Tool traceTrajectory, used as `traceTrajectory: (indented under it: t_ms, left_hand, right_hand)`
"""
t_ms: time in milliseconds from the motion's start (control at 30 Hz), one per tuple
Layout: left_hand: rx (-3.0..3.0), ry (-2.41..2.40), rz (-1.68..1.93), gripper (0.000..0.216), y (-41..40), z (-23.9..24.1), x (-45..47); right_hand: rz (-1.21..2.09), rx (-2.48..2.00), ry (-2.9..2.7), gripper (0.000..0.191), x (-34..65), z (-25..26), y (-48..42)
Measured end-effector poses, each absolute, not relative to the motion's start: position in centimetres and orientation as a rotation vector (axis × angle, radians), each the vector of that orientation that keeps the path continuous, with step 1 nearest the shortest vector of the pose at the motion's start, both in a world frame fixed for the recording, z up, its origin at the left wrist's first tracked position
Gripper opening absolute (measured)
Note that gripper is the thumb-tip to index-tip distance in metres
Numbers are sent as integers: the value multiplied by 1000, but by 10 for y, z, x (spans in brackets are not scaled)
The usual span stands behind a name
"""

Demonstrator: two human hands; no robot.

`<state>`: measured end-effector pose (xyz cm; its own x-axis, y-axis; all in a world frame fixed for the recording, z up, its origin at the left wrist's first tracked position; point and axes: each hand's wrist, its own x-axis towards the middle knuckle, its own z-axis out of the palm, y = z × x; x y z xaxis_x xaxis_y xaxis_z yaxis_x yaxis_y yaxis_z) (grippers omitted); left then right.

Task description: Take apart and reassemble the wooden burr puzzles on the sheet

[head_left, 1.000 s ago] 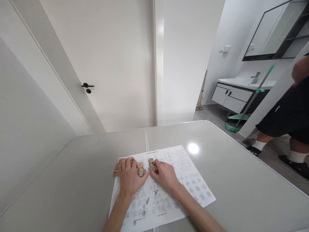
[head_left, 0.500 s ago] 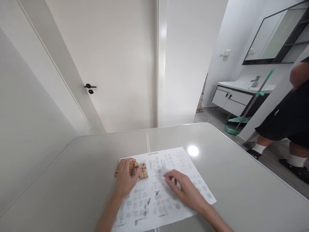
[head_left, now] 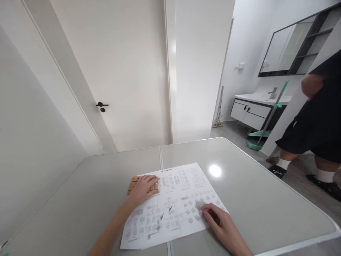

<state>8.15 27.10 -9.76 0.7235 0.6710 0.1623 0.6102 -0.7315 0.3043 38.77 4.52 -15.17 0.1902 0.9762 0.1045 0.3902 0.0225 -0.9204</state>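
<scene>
Inspected the grey table [head_left: 80,199] and found a white sheet [head_left: 183,177] lying across its seam, covered in faint grey patterns, small print and two darker marks near the middle. Located the wooden blocks [head_left: 132,184] at the far left corner of the sheet, grouped close together and partly hidden by the left hand [head_left: 143,189]. Saw small dark markings on the blocks at the left end and more bare wood showing between thumb and fingers at the right end. Recorded the left hand as laid over the group, with fingers stretched toward the right and thumb lower, apart from them; cannot tell a firm grip from a mere rest. Recorded the right hand [head_left: 218,222] near the right near corner of the sheet, well apart from the blocks, with fingers curled and thumb close below; cannot tell a closed pinch from a small gap, nor confirm anything held. Noted a round light reflection [head_left: 215,170] on the table beyond the sheet's right edge. Observed, behind the table, a pale door [head_left: 133,71] with a black handle [head_left: 102,104]. Observed, farther right, a washbasin cabinet [head_left: 257,118], a mirror [head_left: 285,49] and a green dustpan [head_left: 253,145] on the floor. Observed also a standing person [head_left: 317,117] in dark clothing, white socks and dark shoes at the right edge of view
</scene>
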Motion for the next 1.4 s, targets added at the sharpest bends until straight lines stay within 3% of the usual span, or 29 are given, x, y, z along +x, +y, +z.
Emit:
traceTrajectory:
  t_ms: [167, 267, 533, 800, 1067, 1400]
  left_hand:
    - [2652, 1171, 428, 89, 279, -99, 51]
    - [2626, 1245, 426, 101, 281, -98, 29]
    - [2611, 1345, 460, 72, 284, -93, -6]
    - [2629, 1481, 555, 58, 255, -92, -11]
    - [2583, 1660, 580, 54, 172, -104, -9]
    - [2568, 1386, 548, 58, 132, -110, 58]
  right_hand:
    - [789, -1509, -1393, 37, 388, -149, 43]
    - [779, -1492, -1394, 33, 387, -148, 41]
    - [770, -1476, -1390, 32, 387, -151, 41]
    - [748, -1468, -1386, 38, 388, -157, 41]
    - [726, -1445, -1394, 32, 389, -157, 41]
    - [723, -1461, -1395, 32, 387, -152, 41]
